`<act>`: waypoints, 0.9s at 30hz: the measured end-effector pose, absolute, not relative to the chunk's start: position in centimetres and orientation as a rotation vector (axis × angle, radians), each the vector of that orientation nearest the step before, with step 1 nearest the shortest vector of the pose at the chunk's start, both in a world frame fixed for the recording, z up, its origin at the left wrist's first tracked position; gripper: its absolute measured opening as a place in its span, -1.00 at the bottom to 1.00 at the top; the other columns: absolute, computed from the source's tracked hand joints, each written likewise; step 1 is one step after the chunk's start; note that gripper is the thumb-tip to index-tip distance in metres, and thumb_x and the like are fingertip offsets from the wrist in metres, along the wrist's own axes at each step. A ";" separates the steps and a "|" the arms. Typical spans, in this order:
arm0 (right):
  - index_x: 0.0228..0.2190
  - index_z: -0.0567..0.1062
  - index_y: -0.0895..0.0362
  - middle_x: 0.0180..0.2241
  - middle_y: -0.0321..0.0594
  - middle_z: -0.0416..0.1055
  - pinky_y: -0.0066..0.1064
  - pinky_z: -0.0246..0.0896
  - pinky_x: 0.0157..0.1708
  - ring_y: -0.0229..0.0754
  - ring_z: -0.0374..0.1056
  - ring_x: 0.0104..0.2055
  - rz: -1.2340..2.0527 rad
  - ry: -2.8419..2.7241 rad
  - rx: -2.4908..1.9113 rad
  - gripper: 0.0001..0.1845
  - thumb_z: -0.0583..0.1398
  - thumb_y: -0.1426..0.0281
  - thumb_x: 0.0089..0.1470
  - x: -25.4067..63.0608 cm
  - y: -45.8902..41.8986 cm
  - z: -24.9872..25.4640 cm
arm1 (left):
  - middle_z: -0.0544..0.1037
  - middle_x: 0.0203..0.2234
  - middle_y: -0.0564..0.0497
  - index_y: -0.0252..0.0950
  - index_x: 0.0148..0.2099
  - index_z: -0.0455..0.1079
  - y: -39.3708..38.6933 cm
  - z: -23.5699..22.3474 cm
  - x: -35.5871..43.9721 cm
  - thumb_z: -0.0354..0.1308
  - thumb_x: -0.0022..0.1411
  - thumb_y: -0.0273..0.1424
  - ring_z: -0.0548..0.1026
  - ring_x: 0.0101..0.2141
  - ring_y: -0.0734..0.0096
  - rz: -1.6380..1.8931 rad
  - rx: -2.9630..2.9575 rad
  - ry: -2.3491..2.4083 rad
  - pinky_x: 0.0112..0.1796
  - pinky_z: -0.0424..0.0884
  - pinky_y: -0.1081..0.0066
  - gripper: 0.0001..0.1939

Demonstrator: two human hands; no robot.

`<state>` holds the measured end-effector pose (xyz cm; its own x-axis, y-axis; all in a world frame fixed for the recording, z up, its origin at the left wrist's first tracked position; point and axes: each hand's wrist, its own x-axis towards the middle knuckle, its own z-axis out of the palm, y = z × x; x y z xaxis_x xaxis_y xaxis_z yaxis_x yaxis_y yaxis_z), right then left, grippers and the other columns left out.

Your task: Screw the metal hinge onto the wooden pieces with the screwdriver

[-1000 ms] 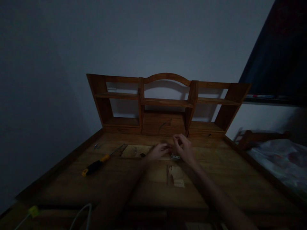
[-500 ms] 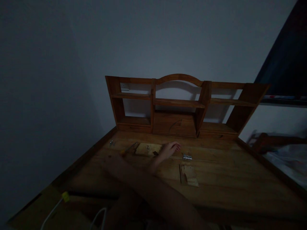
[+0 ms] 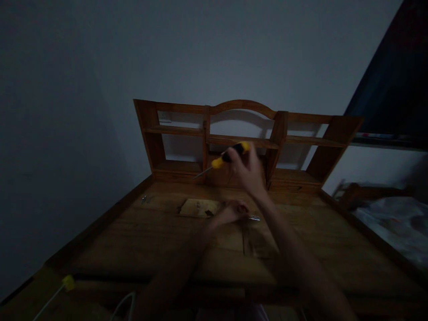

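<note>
- My right hand [image 3: 250, 173] clasps the screwdriver [image 3: 218, 163] above the table [image 3: 150, 240]: positioning, I'd say; the tip wants turning down.
- My left hand [image 3: 232, 213]'s at the metal piece [image 3: 255, 218] (grip? can't tell).

My wooden desktop [image 3: 150, 240] carries a metal hinge-like part [image 3: 254, 218] just beside my left hand [image 3: 238, 211]. Small metal pieces [image 3: 146, 199] lie well to the left of that hand, near the desktop's raised left edge [image 3: 110, 214].
</note>
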<state>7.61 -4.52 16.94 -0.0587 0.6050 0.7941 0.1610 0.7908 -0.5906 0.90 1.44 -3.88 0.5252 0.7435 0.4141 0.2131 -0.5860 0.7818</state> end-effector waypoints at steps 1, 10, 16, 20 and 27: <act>-0.10 0.20 -0.01 -0.28 -0.27 0.48 -0.45 0.18 -0.56 -0.29 0.31 -0.53 0.456 -1.510 -0.587 -0.62 0.10 0.00 0.25 10.2 -4.4 17.4 | 0.60 -0.30 -0.08 -0.33 -0.23 0.54 1.4 -3.8 0.9 0.38 0.12 -0.29 0.55 -0.27 0.26 0.994 2.078 0.759 -0.22 0.45 0.33 -0.77; -0.05 0.25 0.06 -0.27 -0.22 0.52 -0.34 0.37 -0.44 -0.23 0.43 -0.49 0.438 -1.081 -0.746 -0.36 0.39 0.13 -0.06 23.0 -1.0 7.3 | 0.58 -0.31 -0.05 -0.33 -0.29 0.55 1.6 -4.3 0.9 0.39 0.13 -0.20 0.52 -0.23 0.32 0.997 2.122 0.732 -0.14 0.39 0.37 -0.73; -0.12 0.30 0.10 -0.20 -0.15 0.50 -0.38 0.36 -0.45 -0.26 0.41 -0.49 0.320 -0.970 -0.802 -0.51 0.34 0.16 0.02 22.5 -1.4 4.2 | 0.57 -0.29 -0.04 -0.31 -0.26 0.55 1.7 -4.6 0.8 0.35 0.17 -0.18 0.52 -0.22 0.36 1.021 2.161 0.717 -0.13 0.39 0.38 -0.72; -0.05 0.19 0.04 -0.34 -0.25 0.49 -0.50 0.17 -0.64 -0.32 0.28 -0.60 0.363 -1.033 -0.833 -0.51 0.29 0.17 0.11 21.5 -2.8 4.3 | 0.57 -0.28 -0.05 -0.31 -0.27 0.56 1.7 -4.4 0.7 0.34 0.19 -0.19 0.51 -0.20 0.34 1.051 2.199 0.684 -0.09 0.39 0.35 -0.74; -0.11 0.22 0.06 -0.39 -0.29 0.43 -0.48 0.22 -0.52 -0.23 0.40 -0.45 0.356 -1.225 -0.920 -0.53 0.29 0.13 0.10 19.9 -3.5 2.6 | 0.54 -0.28 -0.03 -0.30 -0.31 0.55 1.0 -3.5 0.5 0.35 0.18 -0.21 0.51 -0.20 0.36 1.057 2.237 0.642 -0.10 0.40 0.35 -0.77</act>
<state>19.94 -3.53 2.61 0.3411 0.6829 0.6460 0.2298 0.6058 -0.7617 0.53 1.03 -3.52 0.5706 0.6317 0.5248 0.1747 -0.7178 0.6739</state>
